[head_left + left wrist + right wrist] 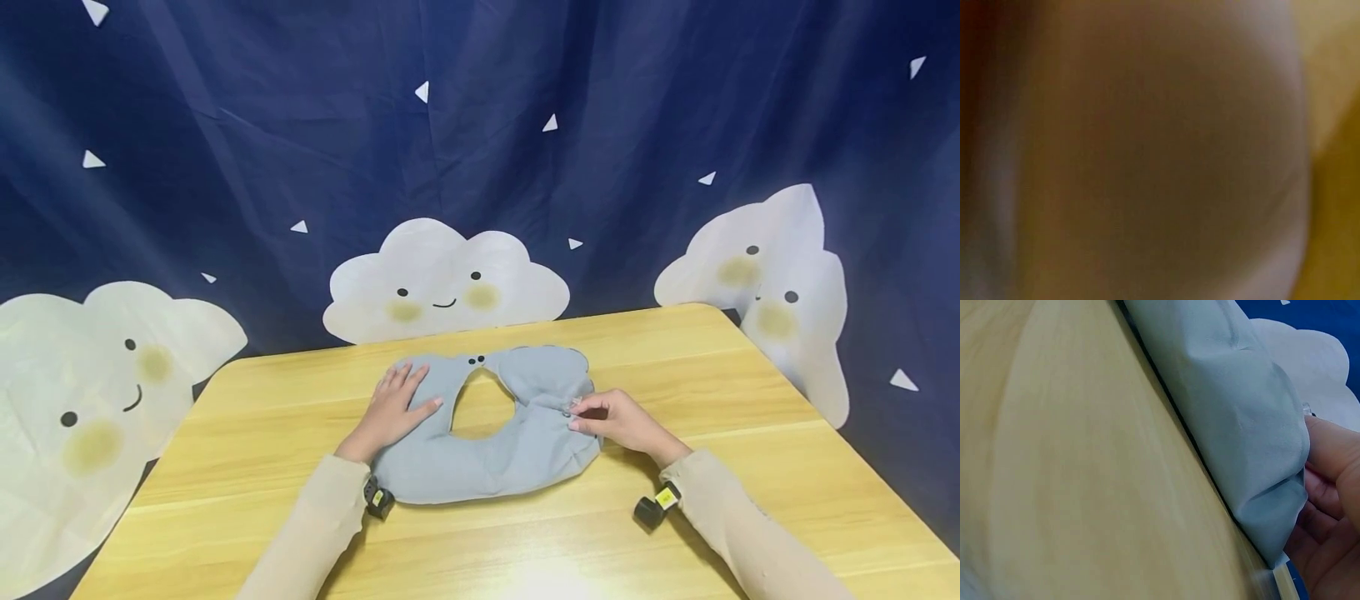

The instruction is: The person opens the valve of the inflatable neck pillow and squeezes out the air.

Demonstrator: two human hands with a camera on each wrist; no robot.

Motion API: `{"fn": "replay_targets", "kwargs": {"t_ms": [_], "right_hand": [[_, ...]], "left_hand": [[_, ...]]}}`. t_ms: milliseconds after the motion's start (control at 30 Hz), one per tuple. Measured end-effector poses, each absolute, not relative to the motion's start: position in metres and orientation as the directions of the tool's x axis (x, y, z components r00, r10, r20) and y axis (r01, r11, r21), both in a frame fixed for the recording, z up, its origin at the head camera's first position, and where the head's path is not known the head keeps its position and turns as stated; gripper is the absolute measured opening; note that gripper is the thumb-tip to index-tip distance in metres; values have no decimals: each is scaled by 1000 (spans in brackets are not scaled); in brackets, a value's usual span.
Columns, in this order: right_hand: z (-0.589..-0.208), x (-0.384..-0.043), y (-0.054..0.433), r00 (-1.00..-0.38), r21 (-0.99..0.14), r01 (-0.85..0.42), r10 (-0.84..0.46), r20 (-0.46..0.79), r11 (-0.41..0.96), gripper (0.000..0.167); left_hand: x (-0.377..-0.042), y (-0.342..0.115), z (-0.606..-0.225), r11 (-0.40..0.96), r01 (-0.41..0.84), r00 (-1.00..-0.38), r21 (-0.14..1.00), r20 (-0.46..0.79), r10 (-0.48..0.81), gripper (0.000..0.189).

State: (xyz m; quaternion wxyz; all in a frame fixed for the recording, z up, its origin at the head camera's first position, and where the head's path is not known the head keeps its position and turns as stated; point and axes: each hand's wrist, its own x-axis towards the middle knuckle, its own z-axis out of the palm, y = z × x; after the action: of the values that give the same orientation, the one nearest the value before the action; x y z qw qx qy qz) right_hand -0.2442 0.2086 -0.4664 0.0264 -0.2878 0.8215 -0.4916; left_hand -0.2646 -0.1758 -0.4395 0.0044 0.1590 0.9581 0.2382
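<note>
The grey pillow [465, 475] lies on the desk [225, 467], its hole showing bare wood. On the pillow's left part rests the left hand [388, 418], fingers spread, its grip released. At the pillow's right part the right hand [628, 423] has its grip pinching a small clear valve [575, 403]; the cloth creases there. Two dark dots [477, 360] sit together at the pillow's far edge. Beyond the pillow hangs a blue curtain [480, 167] with white clouds [450, 292].
</note>
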Motion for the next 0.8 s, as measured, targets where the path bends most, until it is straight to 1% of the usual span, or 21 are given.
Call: {"fn": "replay_targets", "kwargs": {"t_ms": [333, 667, 800], "right_hand": [[-467, -245, 208, -845, -831, -426, -485, 225, 358, 16], [-468, -246, 208, -839, -813, -448, -489, 238, 372, 17], [-469, -246, 209, -839, -814, -446, -491, 235, 372, 18]], "left_hand": [[-265, -177, -442, 828, 280, -951, 486, 24, 308, 73], [-265, -177, -446, 824, 275, -953, 495, 24, 303, 74], [-264, -176, -447, 815, 281, -953, 507, 46, 299, 74]]}}
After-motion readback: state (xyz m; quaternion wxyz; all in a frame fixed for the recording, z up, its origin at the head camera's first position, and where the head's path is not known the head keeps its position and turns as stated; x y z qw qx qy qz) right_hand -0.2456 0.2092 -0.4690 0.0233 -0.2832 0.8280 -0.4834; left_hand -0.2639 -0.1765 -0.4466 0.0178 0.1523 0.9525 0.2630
